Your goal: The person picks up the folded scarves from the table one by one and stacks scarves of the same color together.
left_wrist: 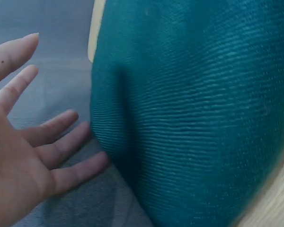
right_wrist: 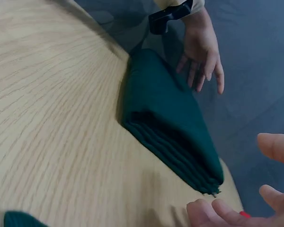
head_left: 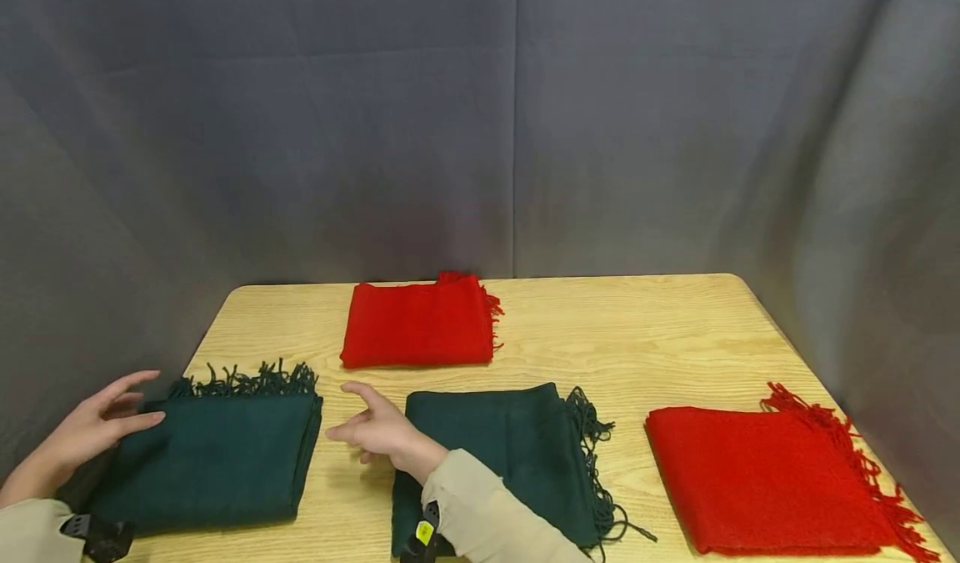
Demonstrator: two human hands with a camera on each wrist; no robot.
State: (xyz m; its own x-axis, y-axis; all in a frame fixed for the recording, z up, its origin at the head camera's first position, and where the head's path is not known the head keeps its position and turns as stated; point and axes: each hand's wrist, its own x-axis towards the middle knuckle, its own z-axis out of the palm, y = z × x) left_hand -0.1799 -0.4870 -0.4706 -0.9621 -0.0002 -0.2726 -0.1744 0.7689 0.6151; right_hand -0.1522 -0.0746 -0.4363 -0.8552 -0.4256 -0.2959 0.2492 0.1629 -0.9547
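A folded dark green fringed scarf (head_left: 217, 459) lies at the table's left side, its fringe towards the back. My left hand (head_left: 93, 429) is at its left edge with spread fingers; in the left wrist view the lower fingertips (left_wrist: 102, 161) meet the edge of the cloth, though contact is hard to tell. Over bare wood, right of that scarf, hovers my right hand (head_left: 386, 429), fingers loosely extended and holding nothing. Its forearm passes over a second folded green scarf (head_left: 487, 429), hiding part of it. The right wrist view shows the left scarf's stacked layers (right_wrist: 170, 146) end-on.
A folded red fringed scarf (head_left: 420, 325) lies at the back of the wooden table (head_left: 622, 338). Another red scarf (head_left: 765, 480) lies at the front right, its fringe over the right edge. Grey curtains (head_left: 375, 146) surround the table at the back and sides.
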